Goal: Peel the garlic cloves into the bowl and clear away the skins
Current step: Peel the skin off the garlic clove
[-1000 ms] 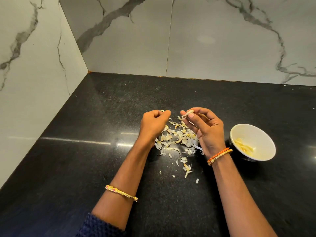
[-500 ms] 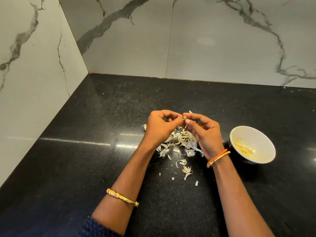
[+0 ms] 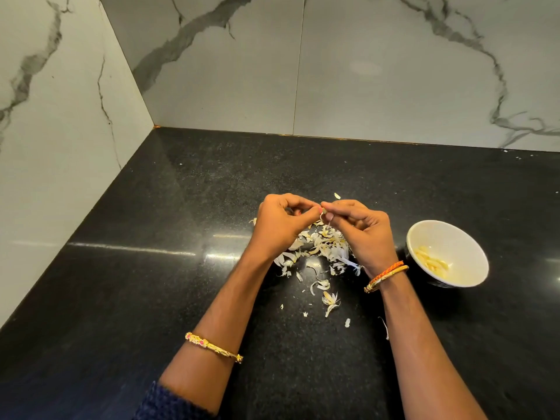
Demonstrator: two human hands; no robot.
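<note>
Head view has both of my hands meeting above the pile of garlic skins (image 3: 318,250), well in from every edge of the bench (image 3: 151,283). My left hand (image 3: 278,225) and right hand (image 3: 360,231) each pinch the same small garlic clove (image 3: 324,211) between thumb and fingertips, with a strip of skin hanging beneath it. The white bowl (image 3: 447,253) sits toward the right edge of the bench, just beside my right wrist, with peeled cloves (image 3: 433,262) inside. I reckon the clove is small and slick enough to pop out of my pinch and drop into the skins, where it would be hard to find. My right forearm is close enough to the bowl to nudge it. Loose flakes (image 3: 347,322) already lie nearer me, and a careless sweep could scatter them further.
</note>
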